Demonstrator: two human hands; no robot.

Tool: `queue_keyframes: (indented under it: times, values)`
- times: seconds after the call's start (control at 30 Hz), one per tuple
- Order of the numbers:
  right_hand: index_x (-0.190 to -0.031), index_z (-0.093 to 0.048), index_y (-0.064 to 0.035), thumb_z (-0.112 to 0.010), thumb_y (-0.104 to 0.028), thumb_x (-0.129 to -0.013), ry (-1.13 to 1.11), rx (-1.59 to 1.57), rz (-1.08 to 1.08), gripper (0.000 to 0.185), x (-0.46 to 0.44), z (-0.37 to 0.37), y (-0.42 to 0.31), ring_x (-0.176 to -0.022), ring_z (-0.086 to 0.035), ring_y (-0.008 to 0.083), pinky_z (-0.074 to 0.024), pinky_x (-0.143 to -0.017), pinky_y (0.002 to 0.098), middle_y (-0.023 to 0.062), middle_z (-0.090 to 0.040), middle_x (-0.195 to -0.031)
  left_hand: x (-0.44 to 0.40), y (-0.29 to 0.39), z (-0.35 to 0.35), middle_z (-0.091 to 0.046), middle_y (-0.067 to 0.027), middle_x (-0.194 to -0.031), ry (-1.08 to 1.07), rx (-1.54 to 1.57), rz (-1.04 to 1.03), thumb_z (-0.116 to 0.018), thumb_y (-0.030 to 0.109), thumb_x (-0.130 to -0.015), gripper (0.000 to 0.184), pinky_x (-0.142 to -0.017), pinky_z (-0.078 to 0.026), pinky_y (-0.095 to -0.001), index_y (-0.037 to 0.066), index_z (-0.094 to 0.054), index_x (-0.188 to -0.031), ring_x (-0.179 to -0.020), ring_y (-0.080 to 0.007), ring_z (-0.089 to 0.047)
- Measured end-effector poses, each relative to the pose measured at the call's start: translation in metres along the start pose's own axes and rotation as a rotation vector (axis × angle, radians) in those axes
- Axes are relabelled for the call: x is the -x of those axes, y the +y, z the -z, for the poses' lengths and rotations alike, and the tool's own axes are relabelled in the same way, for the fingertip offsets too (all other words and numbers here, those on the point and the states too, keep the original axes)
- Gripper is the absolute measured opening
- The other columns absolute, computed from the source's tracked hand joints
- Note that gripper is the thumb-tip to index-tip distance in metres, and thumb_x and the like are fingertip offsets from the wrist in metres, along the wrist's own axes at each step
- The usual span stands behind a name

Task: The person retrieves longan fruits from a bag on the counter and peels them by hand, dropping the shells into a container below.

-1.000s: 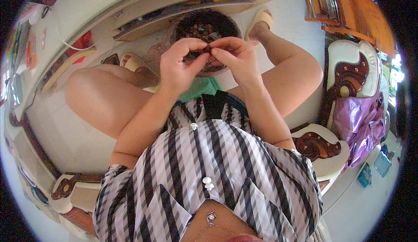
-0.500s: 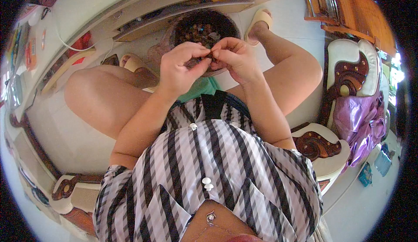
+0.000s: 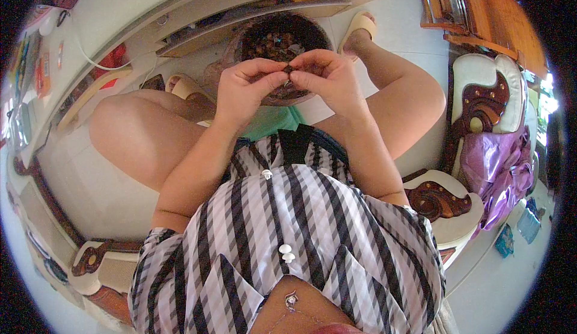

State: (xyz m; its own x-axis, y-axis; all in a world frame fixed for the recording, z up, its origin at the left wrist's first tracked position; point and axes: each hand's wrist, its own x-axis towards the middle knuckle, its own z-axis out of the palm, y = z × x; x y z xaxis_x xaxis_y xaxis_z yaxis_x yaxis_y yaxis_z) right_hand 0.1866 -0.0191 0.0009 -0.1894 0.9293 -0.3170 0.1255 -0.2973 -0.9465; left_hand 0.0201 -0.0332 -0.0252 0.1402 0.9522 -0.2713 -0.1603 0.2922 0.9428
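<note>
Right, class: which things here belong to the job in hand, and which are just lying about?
In the job, it seems: left hand; right hand; dark piece pinched between them; tub; bits inside it.

Just lying about: purple cloth; white cable; blue things.

So the dark piece [image 3: 289, 69] pinched between the left hand [image 3: 243, 87] and right hand [image 3: 330, 84] is mostly covered by fingertips (way too tiny to be identified, tbh). Part of the bin [image 3: 323, 30] is blocked by the hands, its contents [image 3: 273, 45] can't be made out, and the wooden furniture [image 3: 505, 21] gets cut off up top.
</note>
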Motion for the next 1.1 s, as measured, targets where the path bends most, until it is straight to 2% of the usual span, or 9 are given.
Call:
queue_keyframes:
  times: [0.1, 0.2, 0.3, 0.4, 0.5, 0.6, 0.7, 0.73, 1.1]
  values:
    - [-0.081, -0.062, -0.0018, -0.064, -0.009, -0.067, 0.020, 0.067, 0.017, 0.016, 0.001, -0.004, 0.001, -0.062, -0.054, 0.0088, -0.0448, -0.058, 0.0229, 0.0030, -0.061, -0.070, 0.005, 0.008, -0.002, -0.063, -0.0034, -0.078, -0.005, -0.033, 0.055, -0.065, 0.006, -0.071, 0.016, -0.062, -0.046, -0.0209, 0.001, -0.063, -0.085, -0.069, -0.0079, -0.057]
    - [-0.080, -0.062, -0.0011, -0.061, -0.007, -0.066, 0.034, 0.187, 0.058, 0.016, 0.000, -0.006, 0.002, -0.061, -0.055, 0.0093, -0.0450, -0.056, 0.0231, 0.0036, -0.060, -0.069, 0.006, 0.002, -0.005, -0.063, -0.0027, -0.077, 0.068, -0.232, -0.109, -0.065, 0.006, -0.070, 0.014, -0.061, -0.046, -0.0215, 0.001, -0.063, -0.083, -0.069, -0.0077, -0.057]
    - [-0.080, -0.062, -0.0008, -0.061, -0.007, -0.066, 0.017, 0.103, 0.004, 0.015, -0.002, -0.006, 0.005, -0.060, -0.055, 0.0096, -0.0451, -0.055, 0.0234, 0.0037, -0.060, -0.068, 0.003, 0.000, -0.001, -0.062, -0.0033, -0.077, 0.027, -0.197, -0.039, -0.064, 0.006, -0.070, 0.013, -0.062, -0.046, -0.0218, 0.001, -0.062, -0.082, -0.068, -0.0078, -0.057]
    - [-0.081, -0.059, 0.0002, -0.059, -0.003, -0.070, -0.039, -0.123, -0.143, 0.013, -0.002, -0.003, 0.002, -0.062, -0.055, 0.0084, -0.0454, -0.056, 0.0214, 0.0030, -0.059, -0.073, 0.001, -0.003, 0.003, -0.061, -0.0030, -0.079, -0.045, 0.076, 0.144, -0.065, 0.007, -0.070, 0.016, -0.064, -0.045, -0.0218, 0.001, -0.062, -0.085, -0.072, -0.0085, -0.056]
    - [-0.080, -0.060, 0.0000, -0.060, -0.006, -0.068, -0.013, -0.122, -0.138, 0.013, -0.003, -0.005, 0.004, -0.061, -0.055, 0.0082, -0.0453, -0.056, 0.0223, 0.0031, -0.059, -0.070, -0.001, -0.002, 0.000, -0.061, -0.0026, -0.076, -0.036, 0.140, 0.099, -0.065, 0.007, -0.070, 0.015, -0.061, -0.045, -0.0213, 0.002, -0.062, -0.084, -0.067, -0.0078, -0.056]
    - [-0.079, -0.061, -0.0001, -0.060, -0.008, -0.067, 0.002, 0.038, -0.013, 0.014, -0.005, -0.005, 0.010, -0.061, -0.055, 0.0086, -0.0452, -0.055, 0.0229, 0.0033, -0.059, -0.067, 0.000, 0.014, -0.001, -0.061, -0.0023, -0.072, -0.008, -0.171, 0.031, -0.065, 0.006, -0.069, 0.014, -0.058, -0.045, -0.0213, 0.002, -0.062, -0.082, -0.062, -0.0081, -0.055]
    - [-0.080, -0.060, 0.0005, -0.059, -0.008, -0.067, -0.019, 0.171, 0.049, 0.015, -0.005, -0.003, 0.010, -0.061, -0.055, 0.0087, -0.0451, -0.055, 0.0223, 0.0034, -0.059, -0.068, -0.001, 0.015, 0.003, -0.063, -0.0038, -0.077, -0.058, -0.355, -0.017, -0.065, 0.009, -0.071, 0.016, -0.062, -0.046, -0.0209, 0.000, -0.062, -0.084, -0.067, -0.0079, -0.056]
    - [-0.080, -0.060, 0.0006, -0.059, -0.008, -0.067, -0.028, 0.207, 0.057, 0.015, -0.005, -0.003, 0.009, -0.061, -0.055, 0.0087, -0.0451, -0.055, 0.0221, 0.0035, -0.059, -0.068, -0.001, 0.012, 0.003, -0.063, -0.0042, -0.077, -0.061, -0.287, 0.019, -0.065, 0.009, -0.072, 0.016, -0.062, -0.046, -0.0212, 0.000, -0.062, -0.084, -0.067, -0.0083, -0.057]
    - [-0.083, -0.055, -0.0012, -0.057, -0.005, -0.075, -0.171, -0.540, -0.275, 0.009, -0.007, -0.002, 0.013, -0.064, -0.059, 0.0148, -0.0498, -0.059, 0.0247, 0.0071, -0.059, -0.077, -0.004, -0.006, 0.004, -0.061, -0.0074, -0.078, -0.121, 0.544, 0.288, -0.061, 0.003, -0.073, 0.013, -0.067, -0.049, -0.0258, -0.001, -0.058, -0.085, -0.069, -0.0143, -0.059]
